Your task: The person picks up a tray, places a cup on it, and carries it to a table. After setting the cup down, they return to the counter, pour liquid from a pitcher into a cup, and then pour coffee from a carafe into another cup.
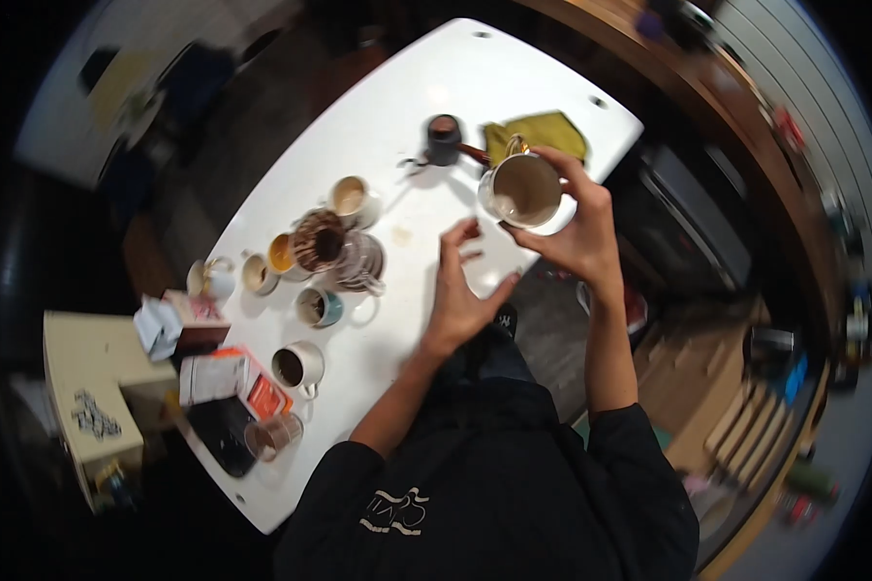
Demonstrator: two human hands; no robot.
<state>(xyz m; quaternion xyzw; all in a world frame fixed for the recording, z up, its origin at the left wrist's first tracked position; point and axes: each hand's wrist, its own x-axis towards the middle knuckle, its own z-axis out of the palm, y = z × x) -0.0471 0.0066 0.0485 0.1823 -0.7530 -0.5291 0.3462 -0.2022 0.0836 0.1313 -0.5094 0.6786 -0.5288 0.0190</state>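
My right hand (583,218) grips a white cup (525,191) with a gold-coloured handle, its fingers around the rim and side. The cup is tipped so that I look into its pale interior. Lower and to the left, my left hand (463,300) is open over the table, fingers curved and apart, with nothing in it. Behind the cup lie an olive-green cloth (557,131) and a small dark round vessel (444,145) with a brown handle that reaches toward the cup.
On the white table (397,116), several cups cluster at left, with a stack of saucers (362,261) and a brown-patterned vessel (317,240). Nearer stand a cup of dark liquid (297,367), an orange-and-white packet (262,387), a clear glass (273,436) and a black tray (225,441).
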